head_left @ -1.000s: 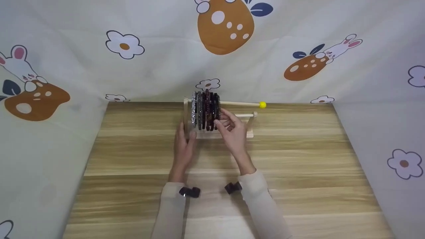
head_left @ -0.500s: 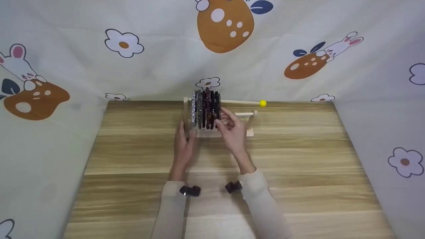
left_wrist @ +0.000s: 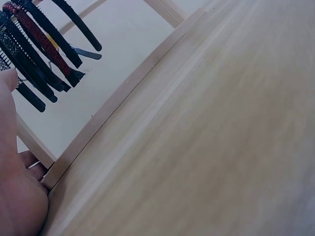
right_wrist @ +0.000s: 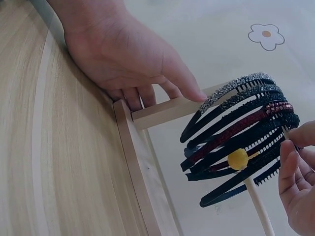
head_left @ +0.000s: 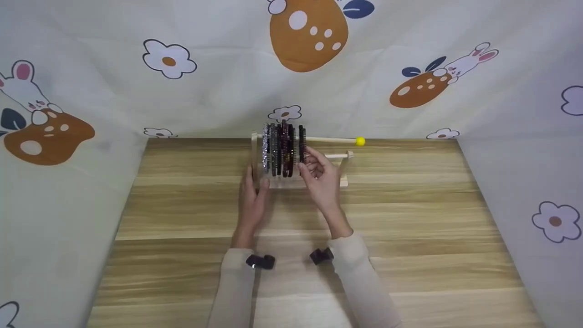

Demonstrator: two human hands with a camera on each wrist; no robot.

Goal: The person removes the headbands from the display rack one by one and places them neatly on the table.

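Several glittery headbands (head_left: 276,152), silver, dark and red, hang side by side on a small wooden rack (head_left: 254,157). My left hand (head_left: 253,202) holds the rack's left end; in the right wrist view its fingers go round the wooden post (right_wrist: 165,112), and the thumb reaches up by the silver headband (right_wrist: 221,93). With thumb and fingers my right hand (head_left: 324,184) pinches the rightmost dark headband (head_left: 302,136), which stands a little apart from the others. In the left wrist view this headband (left_wrist: 78,24) also hangs separate from the row.
A yellow ball (head_left: 360,141) caps the right end of the rack's upper rod (head_left: 332,140). Below it runs a shorter lower rod (head_left: 338,156). The rack stands on a wood-grain table (head_left: 410,228), close to a patterned cloth backdrop (head_left: 218,100).
My right hand has moved slightly right with the rightmost dark headband, opening a gap between it and the row. The left hand has stayed on the rack.
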